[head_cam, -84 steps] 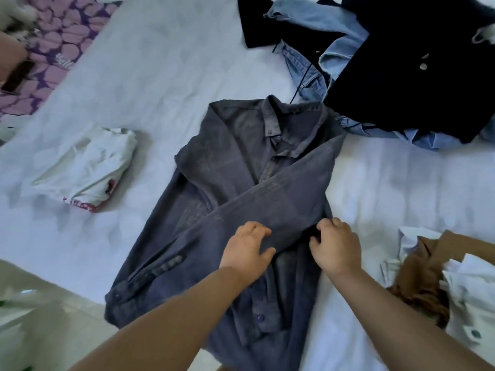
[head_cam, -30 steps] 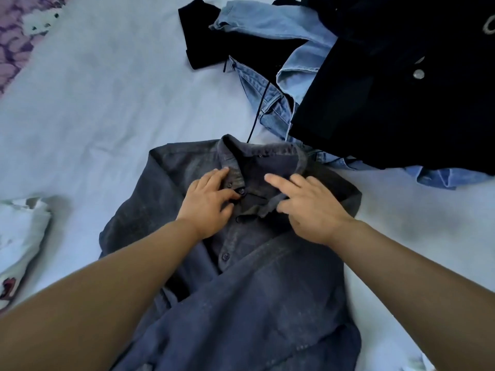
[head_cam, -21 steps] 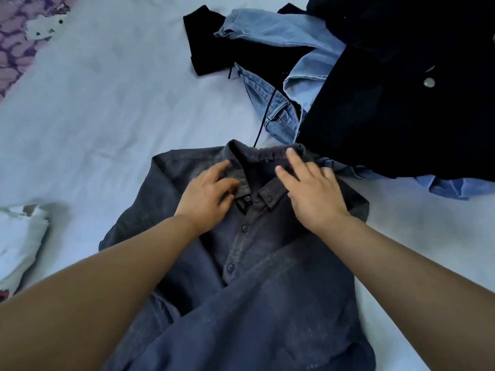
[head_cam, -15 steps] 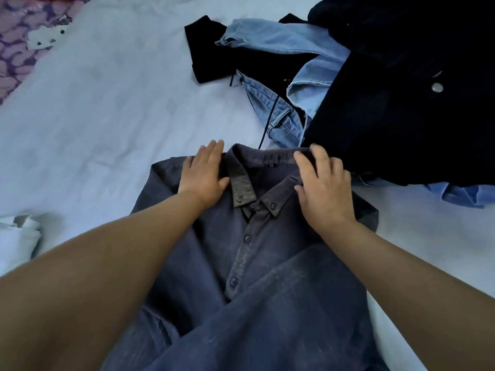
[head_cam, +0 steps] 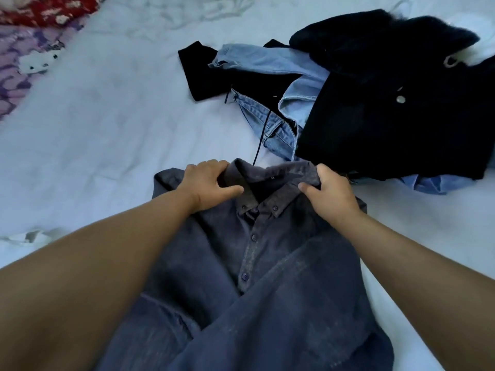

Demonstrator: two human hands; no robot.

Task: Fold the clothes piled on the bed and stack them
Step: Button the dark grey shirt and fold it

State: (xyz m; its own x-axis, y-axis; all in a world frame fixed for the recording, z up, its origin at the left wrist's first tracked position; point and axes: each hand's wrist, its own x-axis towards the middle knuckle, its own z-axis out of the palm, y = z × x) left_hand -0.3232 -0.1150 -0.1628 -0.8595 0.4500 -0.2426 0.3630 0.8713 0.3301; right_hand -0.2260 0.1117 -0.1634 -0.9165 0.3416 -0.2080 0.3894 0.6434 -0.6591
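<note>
- Grey button shirt (head_cam: 267,263) lies front-up on the white bed (head_cam: 107,116), collar (head_cam: 270,178) at the far end, one sleeve (head_cam: 281,303) crossed over the chest – prob. so the body makes a narrow strip for folding.
- Left hand (head_cam: 207,183) grips the collar's left side: fingers curled over the top edge, thumb pressed on the front.
- Right hand (head_cam: 330,194) does the same on the right side, pinching the collar fabric betw. thumb and fingers.
- Both holds sit at the shoulders' width, likely to lift or pull the top end evenly w/o skewing the fold.
- Unfolded pile waits just beyond the collar: black garment (head_cam: 388,103) on top of light-blue denim (head_cam: 276,129); a black cord (head_cam: 261,137) trails toward the shirt.
- Judged stage: this shirt mid-fold, pile not yet done; no finished stack clearly in view.
- Risk: crossed sleeve may slip out when the top end moves.
</note>
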